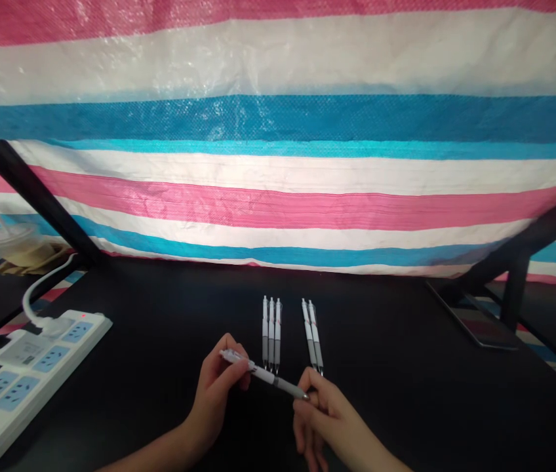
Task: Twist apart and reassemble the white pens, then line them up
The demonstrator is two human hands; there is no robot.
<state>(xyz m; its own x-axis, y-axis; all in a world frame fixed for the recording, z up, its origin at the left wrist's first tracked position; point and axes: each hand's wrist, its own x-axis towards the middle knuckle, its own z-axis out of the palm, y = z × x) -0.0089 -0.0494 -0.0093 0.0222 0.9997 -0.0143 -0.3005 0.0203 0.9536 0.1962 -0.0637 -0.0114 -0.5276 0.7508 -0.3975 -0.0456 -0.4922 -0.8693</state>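
Note:
A white retractable pen with a grey grip [264, 375] slants over the black table between my two hands. Thumb and fingers of my left hand [216, 390] are closed on its clicker end. At the metal tip, my right hand [324, 413] is closed, thumb and forefinger pinching that end. Just beyond lie three similar pens [271, 334] side by side, clickers pointing away from me. A pair of the same pens [312, 334] rests to their right, slightly tilted.
A white power strip [42, 373] with a plugged-in cable runs along the left. A dark tablet or phone [475, 321] lies at the right edge. Behind the black table [170, 314] hangs a striped plastic sheet [278, 203]. A lidded cup [10, 239] stands far left.

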